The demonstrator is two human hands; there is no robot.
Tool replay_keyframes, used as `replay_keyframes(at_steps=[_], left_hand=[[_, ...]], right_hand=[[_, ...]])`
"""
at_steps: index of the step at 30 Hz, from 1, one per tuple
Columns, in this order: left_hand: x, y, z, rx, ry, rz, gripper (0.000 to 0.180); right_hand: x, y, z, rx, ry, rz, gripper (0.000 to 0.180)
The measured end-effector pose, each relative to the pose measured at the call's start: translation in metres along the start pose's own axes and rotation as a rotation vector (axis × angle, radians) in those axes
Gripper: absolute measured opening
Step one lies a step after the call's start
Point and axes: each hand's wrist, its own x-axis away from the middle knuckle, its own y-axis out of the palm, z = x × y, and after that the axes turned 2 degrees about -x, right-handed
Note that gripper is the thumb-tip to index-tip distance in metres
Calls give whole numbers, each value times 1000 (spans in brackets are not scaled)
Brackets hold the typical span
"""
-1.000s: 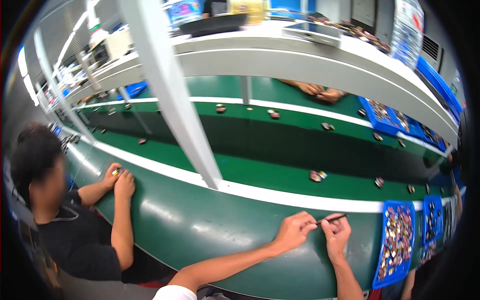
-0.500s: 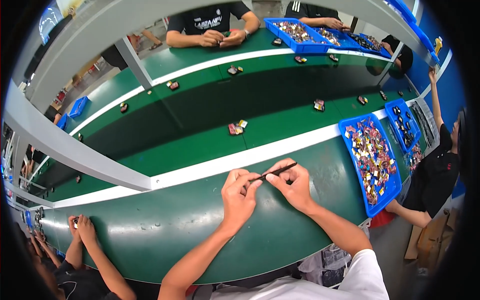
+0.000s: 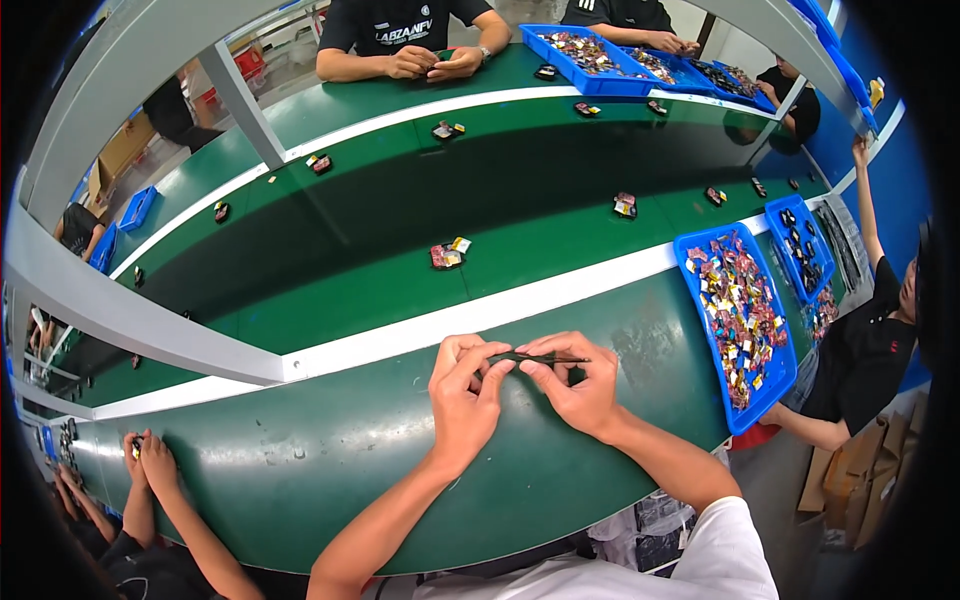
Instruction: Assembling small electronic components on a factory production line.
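A thin, dark, stick-like piece (image 3: 545, 358) lies almost level between my two hands, above the green worktop (image 3: 330, 470). My left hand (image 3: 464, 398) pinches its left end between thumb and fingers. On the other end, the thumb and curled fingers of my right hand (image 3: 588, 388) are closed. The fingers cover part of the piece, and its exact kind cannot be made out. Both thumbs point toward each other and almost touch.
On my right stand a blue tray (image 3: 740, 427) of small colourful packets and a smaller blue tray (image 3: 822, 285) of black parts. Beyond a white rail (image 3: 540, 303), packet bundles (image 3: 449, 253) lie on a green belt (image 3: 350, 290). Co-workers sit across and on both sides.
The dark piece was slanting up to the right and is now nearly level. My hands have shifted a little left. The view has also shifted slightly.
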Motion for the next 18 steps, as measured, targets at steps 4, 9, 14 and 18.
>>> replay_keyframes(at_steps=[4, 9, 14, 18], left_hand=[[-1, 4, 1, 1, 20, 2, 19], [-4, 5, 3, -71, 21, -1, 17], [-2, 1, 2, -32, -31, -50, 16], [-2, 4, 12, 9, -96, -56, 19]], right_hand=[[1, -3, 0, 7, 9, 49, 17], [1, -1, 6, 1, 6, 76, 13], [-1, -2, 2, 9, -67, 62, 18], [-1, 0, 3, 22, -117, 105, 16]])
